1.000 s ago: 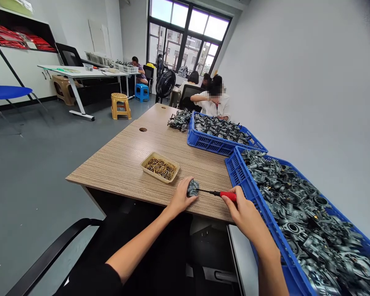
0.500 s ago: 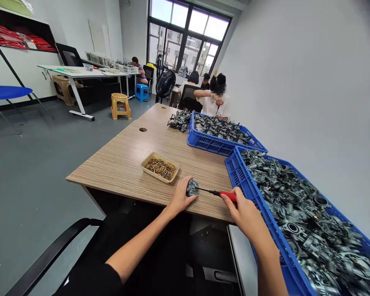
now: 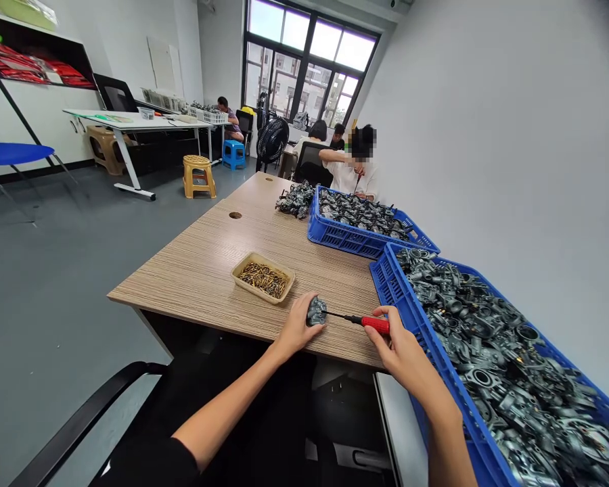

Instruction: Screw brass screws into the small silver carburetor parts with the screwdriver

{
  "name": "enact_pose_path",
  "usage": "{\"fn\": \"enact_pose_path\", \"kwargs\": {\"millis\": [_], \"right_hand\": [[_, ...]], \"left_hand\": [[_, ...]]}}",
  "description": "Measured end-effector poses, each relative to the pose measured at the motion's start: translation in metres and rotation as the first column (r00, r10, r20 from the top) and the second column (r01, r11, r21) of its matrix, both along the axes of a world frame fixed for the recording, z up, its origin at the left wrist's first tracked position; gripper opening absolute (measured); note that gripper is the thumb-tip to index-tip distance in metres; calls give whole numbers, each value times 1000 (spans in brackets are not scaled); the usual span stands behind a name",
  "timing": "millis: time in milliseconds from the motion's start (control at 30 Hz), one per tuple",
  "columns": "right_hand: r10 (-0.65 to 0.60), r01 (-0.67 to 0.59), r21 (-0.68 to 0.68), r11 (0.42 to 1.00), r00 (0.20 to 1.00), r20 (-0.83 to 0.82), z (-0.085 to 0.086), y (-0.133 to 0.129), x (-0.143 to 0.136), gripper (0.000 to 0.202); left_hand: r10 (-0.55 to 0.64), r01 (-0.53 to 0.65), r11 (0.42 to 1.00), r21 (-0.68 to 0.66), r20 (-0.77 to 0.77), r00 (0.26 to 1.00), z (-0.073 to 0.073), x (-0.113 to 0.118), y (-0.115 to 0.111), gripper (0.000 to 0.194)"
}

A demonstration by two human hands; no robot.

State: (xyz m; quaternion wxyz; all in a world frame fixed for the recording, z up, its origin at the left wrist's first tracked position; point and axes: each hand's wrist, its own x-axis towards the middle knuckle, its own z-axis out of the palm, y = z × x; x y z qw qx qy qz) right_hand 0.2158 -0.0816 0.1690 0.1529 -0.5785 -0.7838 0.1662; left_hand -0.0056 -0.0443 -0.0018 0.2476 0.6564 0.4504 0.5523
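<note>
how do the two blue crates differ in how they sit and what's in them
The near crate runs along the right side of the desk, reaching past its front edge; the far crate sits farther back, on the desktop.
The near crate's metal parts lie in a loose jumble; the far crate's look more closely and evenly packed.
Both are blue plastic with slotted walls, filled with grey metal parts.

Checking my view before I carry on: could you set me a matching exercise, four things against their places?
1. Red-handled driver
2. Metal piece at the driver's tip
3. Brass-coloured pieces
4. Blue stool

A. In the tan tray
B. On the floor
C. In the right hand
D. In the left hand

Pairs: 1-C, 2-D, 3-A, 4-B
</note>
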Motion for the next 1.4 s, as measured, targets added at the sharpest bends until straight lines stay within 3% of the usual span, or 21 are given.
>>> {"fn": "enact_pose_path", "kwargs": {"millis": [133,267,333,467,567,767,967,1167,1333,1400], "right_hand": [[89,-89,17,996,995,-42,1,-1,0,23],[-106,101,43,994,985,137,-1,1,-2,31],[-120,114,54,992,984,131,-1,1,-2,33],[46,-45,14,999,998,-53,1,-3,-3,33],[133,-131,31,991,988,-79,2,-4,-3,27],[-97,91,59,994,989,115,0,-1,-3,30],[93,-92,25,995,995,-38,1,-2,-1,27],[-121,119,21,993,980,161,2,-2,-3,32],[73,-73,17,997,997,-29,0,-2,0,25],[87,-85,46,995,995,-47,-1,-1,-2,21]], "left_hand": [[2,-2,1000,-2,4,1000,1,0,-1,76],[4,-4,1000,1,0,1000,2,0,-1,76],[0,0,1000,7,-6,1000,2,-1,-1,76],[-2,2,1000,9,-7,1000,0,0,0,77],[0,0,1000,6,-4,1000,0,0,1,77],[-1,1,1000,4,-2,1000,0,0,1,77],[2,-3,1000,-7,-3,1000,-1,0,1,77],[-1,1,1000,-10,13,1000,2,0,1,78],[-4,4,1000,-11,9,1000,2,-1,0,77],[-8,8,1000,-11,4,1000,2,-1,0,77]]}}
